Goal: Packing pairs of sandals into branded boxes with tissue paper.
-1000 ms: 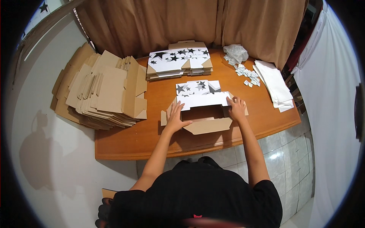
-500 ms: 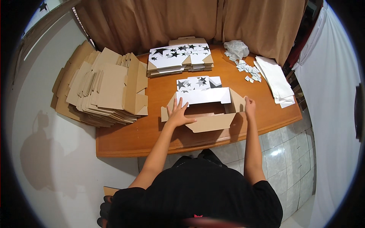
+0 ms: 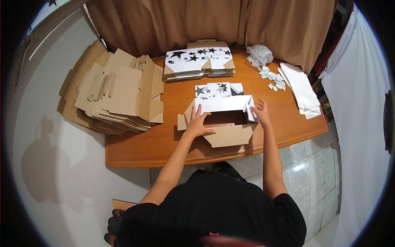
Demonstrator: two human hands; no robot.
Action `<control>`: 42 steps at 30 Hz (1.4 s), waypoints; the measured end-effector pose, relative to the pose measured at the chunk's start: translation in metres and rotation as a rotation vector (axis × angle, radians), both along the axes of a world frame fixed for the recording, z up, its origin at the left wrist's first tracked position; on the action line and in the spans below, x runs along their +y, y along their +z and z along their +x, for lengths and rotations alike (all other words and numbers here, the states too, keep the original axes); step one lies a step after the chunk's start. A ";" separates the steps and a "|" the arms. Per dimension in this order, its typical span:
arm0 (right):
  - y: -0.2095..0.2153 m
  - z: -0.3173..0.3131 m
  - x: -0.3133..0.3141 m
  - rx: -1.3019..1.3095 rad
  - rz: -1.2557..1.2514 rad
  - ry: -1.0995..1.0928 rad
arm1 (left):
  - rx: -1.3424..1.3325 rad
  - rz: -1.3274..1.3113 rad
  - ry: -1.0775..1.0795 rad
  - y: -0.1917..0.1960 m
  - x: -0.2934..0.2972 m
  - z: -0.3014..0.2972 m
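Note:
An unclosed cardboard box, brown outside with white inner faces, stands on the table in front of me. A white lid panel with black and grey stars extends from its far side. My left hand rests on the box's left edge, fingers spread and thumb along the near side. At the right end, my right hand presses the right flap inward with its thumb, the fingers apart from the thumb. The left flap sticks outward. Part of the box's inside is in shadow.
Flat brown cardboard blanks are piled at the left of the wooden table. Star-printed folded boxes are stacked at the back. Farther right lie a clear plastic bag, small white packets and white sheets.
The right flap, which stuck outward in my right hand's pinch, is now folded inward. My right hand has shifted left and its fingers have loosened. My left hand stays on the box.

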State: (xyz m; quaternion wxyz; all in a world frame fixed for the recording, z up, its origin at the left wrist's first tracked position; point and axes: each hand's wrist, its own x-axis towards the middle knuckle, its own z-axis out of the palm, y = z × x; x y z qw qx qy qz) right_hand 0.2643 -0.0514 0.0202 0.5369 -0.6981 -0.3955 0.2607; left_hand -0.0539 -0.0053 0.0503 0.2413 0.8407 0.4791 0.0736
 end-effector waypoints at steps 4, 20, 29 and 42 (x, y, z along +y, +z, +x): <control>-0.004 -0.021 0.015 -0.377 -0.200 0.095 | 0.030 -0.042 -0.011 -0.004 0.001 -0.002; 0.027 -0.054 0.016 -0.767 -0.452 -0.023 | -0.022 0.164 0.589 -0.001 -0.009 -0.035; 0.018 -0.055 0.027 -0.911 -0.458 0.077 | -0.848 0.035 0.346 -0.008 -0.007 -0.047; 0.011 -0.049 0.025 -0.960 -0.494 0.126 | 0.006 -0.077 -0.209 0.022 -0.019 0.006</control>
